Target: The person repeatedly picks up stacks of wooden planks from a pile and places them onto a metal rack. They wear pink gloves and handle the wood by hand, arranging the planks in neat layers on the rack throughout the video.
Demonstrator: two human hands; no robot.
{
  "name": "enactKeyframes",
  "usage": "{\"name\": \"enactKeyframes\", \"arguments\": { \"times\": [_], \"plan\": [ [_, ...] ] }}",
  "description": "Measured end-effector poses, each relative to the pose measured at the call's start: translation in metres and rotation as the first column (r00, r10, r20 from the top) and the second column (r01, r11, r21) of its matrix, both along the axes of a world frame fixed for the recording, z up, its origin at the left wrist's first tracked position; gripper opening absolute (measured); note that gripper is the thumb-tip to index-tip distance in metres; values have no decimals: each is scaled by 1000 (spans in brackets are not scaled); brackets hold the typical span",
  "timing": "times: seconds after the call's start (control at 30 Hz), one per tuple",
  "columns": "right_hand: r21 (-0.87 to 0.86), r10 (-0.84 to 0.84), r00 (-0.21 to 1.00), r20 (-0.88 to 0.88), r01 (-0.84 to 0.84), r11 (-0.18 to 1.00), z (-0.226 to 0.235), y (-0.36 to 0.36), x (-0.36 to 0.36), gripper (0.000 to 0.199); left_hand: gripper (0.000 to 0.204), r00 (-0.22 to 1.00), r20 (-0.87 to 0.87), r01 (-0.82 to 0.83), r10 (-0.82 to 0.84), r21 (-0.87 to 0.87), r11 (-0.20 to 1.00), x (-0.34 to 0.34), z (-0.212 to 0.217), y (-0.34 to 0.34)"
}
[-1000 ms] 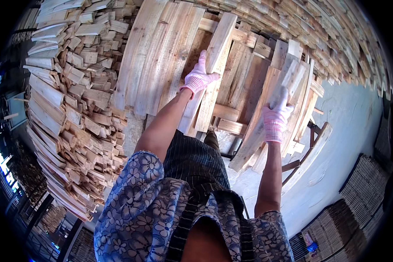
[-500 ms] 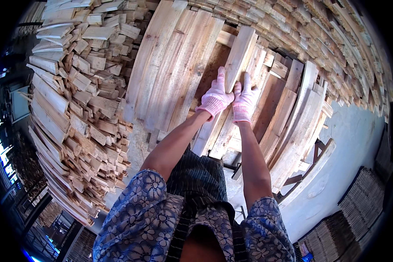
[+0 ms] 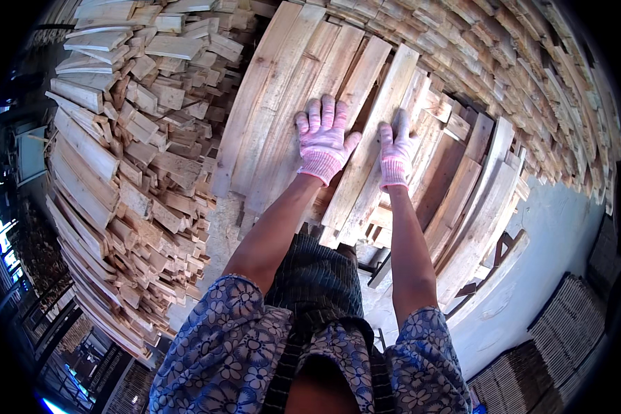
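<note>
Boards (image 3: 385, 98), one left hand (image 3: 324, 141) spread atop, one right hand (image 3: 396, 153)

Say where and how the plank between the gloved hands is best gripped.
Probably by the left edge of the plank, near mid-length, with the left hand coming from the left: that side looks partly open, while another board lies close along the right. Being long, it should balance best there.
</note>
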State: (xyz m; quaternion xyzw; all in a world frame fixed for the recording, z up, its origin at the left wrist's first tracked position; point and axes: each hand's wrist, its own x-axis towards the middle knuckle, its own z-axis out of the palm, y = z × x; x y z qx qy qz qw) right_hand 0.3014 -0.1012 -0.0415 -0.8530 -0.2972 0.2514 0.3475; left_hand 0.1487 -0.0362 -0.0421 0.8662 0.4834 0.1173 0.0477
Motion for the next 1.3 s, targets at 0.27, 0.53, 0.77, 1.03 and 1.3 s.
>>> {"name": "enactKeyframes", "arguments": {
  "times": [0.27, 0.53, 0.77, 1.03, 1.3],
  "plan": [
    [-103, 56, 997, -56, -61, 993, -14, 16, -19, 64, 81, 993, -30, 105, -111, -168, 980, -12, 5, -2],
    [-550, 134, 731, 669, 366, 751, 75, -155, 116, 89, 76, 994, -19, 102, -107, -168, 981, -6, 4, -3],
    [-264, -80, 954, 289, 160, 951, 48, -326, 213, 90, 69, 865, 436, 500, -248, -717, 486, 116, 16, -170],
    [-314, -26, 969, 244, 105, 944, 43, -333, 245, 91, 113, 996, 84, 82, -12, -914, 398, 192, 2, -269],
    [77, -26, 992, -124, 36, 996, 84, -300, 169, 93, 103, 832, 510, 397, 219, -822, 409, 92, 44, -201]
  ]
}}
